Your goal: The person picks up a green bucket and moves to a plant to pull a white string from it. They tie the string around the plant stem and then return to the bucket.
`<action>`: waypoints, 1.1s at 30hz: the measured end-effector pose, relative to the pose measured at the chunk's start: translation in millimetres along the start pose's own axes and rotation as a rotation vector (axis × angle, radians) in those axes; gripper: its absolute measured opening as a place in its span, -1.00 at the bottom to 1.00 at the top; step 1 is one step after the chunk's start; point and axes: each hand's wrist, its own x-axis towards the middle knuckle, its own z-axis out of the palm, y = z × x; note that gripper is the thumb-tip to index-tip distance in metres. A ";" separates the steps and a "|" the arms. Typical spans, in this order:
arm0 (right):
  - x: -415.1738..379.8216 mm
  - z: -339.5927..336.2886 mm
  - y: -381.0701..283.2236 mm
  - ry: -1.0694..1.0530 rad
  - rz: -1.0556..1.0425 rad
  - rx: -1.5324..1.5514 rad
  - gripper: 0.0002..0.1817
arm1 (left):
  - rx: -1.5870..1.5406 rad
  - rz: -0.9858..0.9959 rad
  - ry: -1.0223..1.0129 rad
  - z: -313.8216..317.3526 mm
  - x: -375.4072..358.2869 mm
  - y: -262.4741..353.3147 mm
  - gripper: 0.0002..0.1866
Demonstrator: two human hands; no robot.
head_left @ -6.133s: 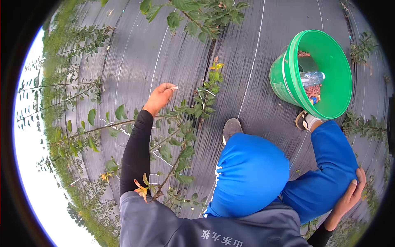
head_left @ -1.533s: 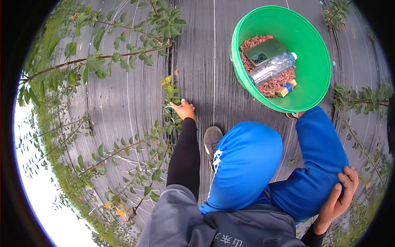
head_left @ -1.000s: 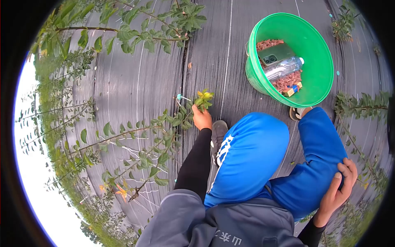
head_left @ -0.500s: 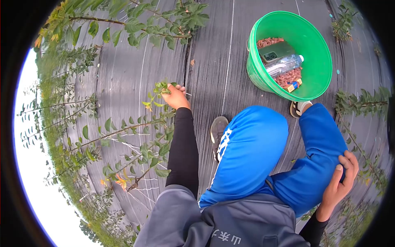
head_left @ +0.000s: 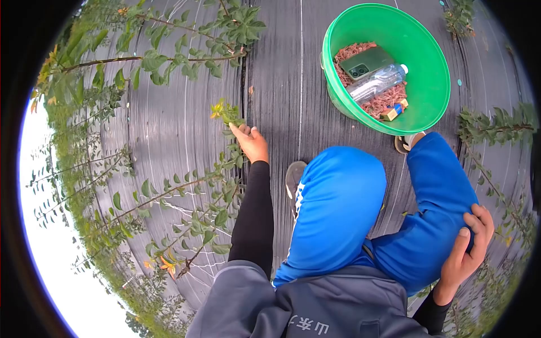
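Note:
My left hand (head_left: 252, 144) is at the base of a small leafy shoot (head_left: 226, 112) with yellow-green tips. Its fingers are curled, with the thumb and fingertip against the shoot's lower leaves; the exact contact is partly hidden. Below that hand a leafy branch (head_left: 163, 196) stretches to the left over the ground cover. My right hand (head_left: 468, 250) lies on my blue trouser leg (head_left: 434, 225) near the knee, thumb apart from the gently bent fingers, holding nothing.
A green bucket (head_left: 437, 84) stands ahead on the right. In it are reddish-brown strands (head_left: 380, 107), a phone (head_left: 366, 61), a clear bottle (head_left: 376, 83) and a small box (head_left: 394, 110). Black ground cover (head_left: 282, 73) runs between leafy plants on both sides.
My left hand has shifted slightly right and toward me, and the shoot stands higher above its fingers. The white sliver beside that hand no longer shows. My right hand stays on the leg.

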 end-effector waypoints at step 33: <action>-6.3 3.9 2.0 0.024 -0.019 0.026 -0.78 | 0.065 -0.501 -0.564 -18.6 -113.7 -26.2 -0.71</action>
